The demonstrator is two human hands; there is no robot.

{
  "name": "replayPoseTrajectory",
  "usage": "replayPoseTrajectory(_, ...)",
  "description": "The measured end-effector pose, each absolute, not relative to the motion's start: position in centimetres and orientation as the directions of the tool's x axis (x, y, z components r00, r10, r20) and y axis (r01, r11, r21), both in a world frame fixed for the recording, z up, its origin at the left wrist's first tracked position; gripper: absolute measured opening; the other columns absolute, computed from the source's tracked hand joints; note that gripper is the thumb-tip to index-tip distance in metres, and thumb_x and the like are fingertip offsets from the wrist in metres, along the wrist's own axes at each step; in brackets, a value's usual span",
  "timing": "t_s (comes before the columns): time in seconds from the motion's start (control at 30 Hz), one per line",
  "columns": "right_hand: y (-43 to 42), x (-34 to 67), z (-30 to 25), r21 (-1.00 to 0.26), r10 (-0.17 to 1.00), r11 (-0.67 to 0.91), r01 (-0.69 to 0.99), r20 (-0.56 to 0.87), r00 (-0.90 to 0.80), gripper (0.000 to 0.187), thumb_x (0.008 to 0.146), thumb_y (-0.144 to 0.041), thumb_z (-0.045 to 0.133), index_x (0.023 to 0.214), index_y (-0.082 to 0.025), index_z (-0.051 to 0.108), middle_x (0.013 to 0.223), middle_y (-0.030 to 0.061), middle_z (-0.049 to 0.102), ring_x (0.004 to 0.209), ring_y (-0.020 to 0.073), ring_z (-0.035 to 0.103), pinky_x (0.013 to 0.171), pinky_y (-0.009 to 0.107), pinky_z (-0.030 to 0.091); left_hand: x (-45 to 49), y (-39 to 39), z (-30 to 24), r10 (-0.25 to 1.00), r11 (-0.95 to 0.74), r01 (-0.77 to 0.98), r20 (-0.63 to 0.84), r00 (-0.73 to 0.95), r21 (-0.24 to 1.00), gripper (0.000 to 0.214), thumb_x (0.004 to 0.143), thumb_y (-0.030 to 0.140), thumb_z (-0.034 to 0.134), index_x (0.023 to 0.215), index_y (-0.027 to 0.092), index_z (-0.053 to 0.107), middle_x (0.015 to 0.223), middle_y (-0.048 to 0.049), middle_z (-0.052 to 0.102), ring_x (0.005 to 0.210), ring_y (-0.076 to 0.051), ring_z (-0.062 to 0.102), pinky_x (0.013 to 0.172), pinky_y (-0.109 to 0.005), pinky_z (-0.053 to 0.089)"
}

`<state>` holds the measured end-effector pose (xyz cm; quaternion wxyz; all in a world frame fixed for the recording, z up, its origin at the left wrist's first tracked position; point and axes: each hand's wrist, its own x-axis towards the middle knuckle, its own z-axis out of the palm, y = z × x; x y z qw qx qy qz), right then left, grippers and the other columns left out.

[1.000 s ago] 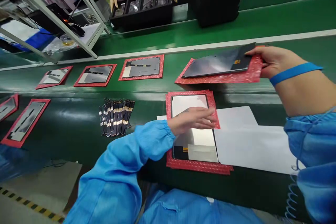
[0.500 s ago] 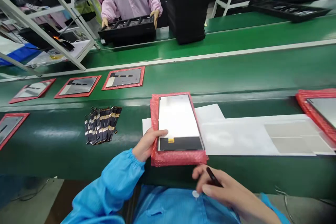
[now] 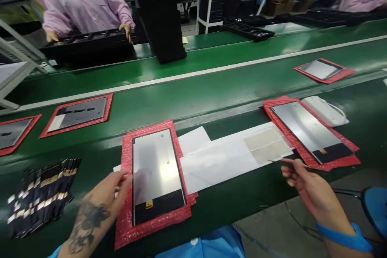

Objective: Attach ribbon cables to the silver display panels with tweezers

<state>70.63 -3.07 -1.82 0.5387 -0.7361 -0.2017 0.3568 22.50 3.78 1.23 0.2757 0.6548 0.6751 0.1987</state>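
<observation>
My left hand (image 3: pixel 110 193) is at the left edge of a display panel (image 3: pixel 155 169), its thumb and forefinger partly extended over the margin of the red bubble wrap (image 3: pixel 123 229) beneath. The panel lies flat, with a black strip and small yellow tab at its near end. My right hand (image 3: pixel 308 185) is closed around thin dark tweezers (image 3: pixel 273 161), points aimed left above the white sheet's edge. Just beyond that hand, a second display panel (image 3: pixel 308 129) rests on more red bubble wrap (image 3: pixel 347 163).
White sheets (image 3: pixel 211 165) lie between the panels. Dark flex cables (image 3: pixel 45 193) are heaped at left. More wrapped panels (image 3: pixel 81 115) sit on the green belt. Opposite, a person in pink (image 3: pixel 87 4) holds a black tray (image 3: pixel 90 48) beside stacked trays (image 3: pixel 163 24).
The view has swung right. My right hand has moved from near my body to the right-hand panel. My left thumb has drawn back to the near panel's left edge.
</observation>
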Motion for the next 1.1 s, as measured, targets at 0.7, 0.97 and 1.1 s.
replayPoseTrajectory(0.7,1.5,73.3,-4.4,-0.970,0.723,-0.235,-0.062,-0.217,0.655,0.051,0.052,-0.060,0.090,0.077,-0.026,0.061,0.075,0.0033,0.071,0.072,0.0270,0.072,0.065,0.041,0.065,48.6,9.4,-4.0,0.299,-0.875,0.304,-0.074,0.951,0.376,0.044,0.091,0.059,0.057,0.125,0.033,0.069,0.136,-0.0141,0.064,0.132,-0.037,0.054,0.116,-0.053,0.035)
replayPoseTrajectory(0.97,1.6,73.5,-4.6,-0.975,0.725,-0.217,-0.056,-0.199,0.660,0.052,0.056,-0.063,0.088,0.078,-0.024,0.062,0.077,0.0042,0.070,0.073,0.0244,0.071,0.062,0.036,0.064,56.4,10.8,-1.8,0.328,-0.813,0.399,-0.233,0.916,0.424,0.039,0.085,0.033,0.072,0.121,0.019,0.065,0.130,-0.0191,0.060,0.103,-0.033,0.067,0.077,-0.038,0.056)
replayPoseTrajectory(1.1,1.5,73.7,-4.8,-0.976,0.719,-0.207,-0.072,-0.202,0.665,0.053,0.055,-0.063,0.090,0.078,-0.024,0.063,0.078,0.0063,0.070,0.073,0.0241,0.071,0.060,0.034,0.064,57.0,11.3,-2.8,0.331,-0.790,0.401,-0.229,0.915,0.464,0.065,0.083,0.040,0.074,0.142,0.019,0.055,0.158,-0.0212,0.037,0.118,-0.041,0.061,0.089,-0.045,0.055)
